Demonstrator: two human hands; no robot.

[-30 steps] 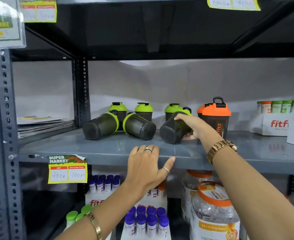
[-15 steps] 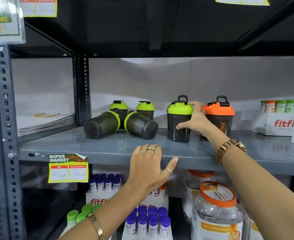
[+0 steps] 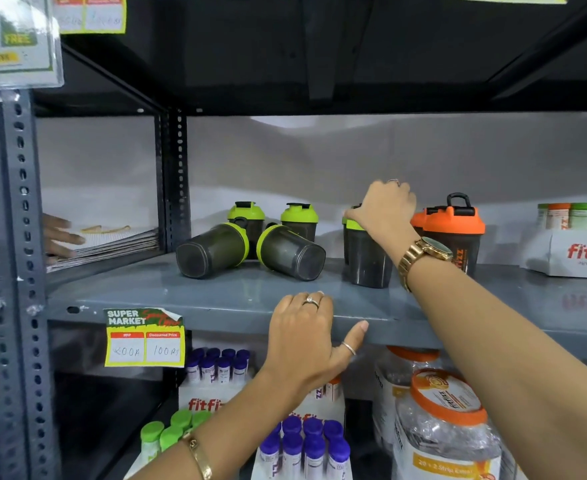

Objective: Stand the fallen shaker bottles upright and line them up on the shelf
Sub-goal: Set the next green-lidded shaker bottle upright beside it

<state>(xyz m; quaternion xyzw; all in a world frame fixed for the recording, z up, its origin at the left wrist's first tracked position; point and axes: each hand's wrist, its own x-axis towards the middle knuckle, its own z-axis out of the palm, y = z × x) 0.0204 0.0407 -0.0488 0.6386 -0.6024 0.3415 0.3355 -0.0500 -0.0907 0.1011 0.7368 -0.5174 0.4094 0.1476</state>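
Observation:
Two dark shaker bottles with green lids lie on their sides on the grey shelf (image 3: pixel 215 299): one on the left (image 3: pixel 212 250), one beside it (image 3: pixel 290 252). Behind them two green-lidded shakers (image 3: pixel 247 214) (image 3: pixel 299 218) stand upright. Further right a third green-lidded shaker (image 3: pixel 366 258) stands upright, and my right hand (image 3: pixel 383 211) grips its lid from above. An orange-lidded shaker (image 3: pixel 453 230) stands just right of it. My left hand (image 3: pixel 307 336) rests on the shelf's front edge, fingers spread, holding no bottle.
A white fitfizz box (image 3: pixel 577 252) with small bottles stands at the far right. Papers (image 3: pixel 112 242) lie in the left bay, where another person's hand (image 3: pixel 56 237) shows. A price tag (image 3: pixel 144 337) hangs on the shelf edge. Tubes and big jars (image 3: pixel 447 427) fill the shelf below.
My right hand tipped the fallen green-lidded shaker upright beside the orange one, then shifted from its side to the top of its lid. The left hand stayed on the shelf edge.

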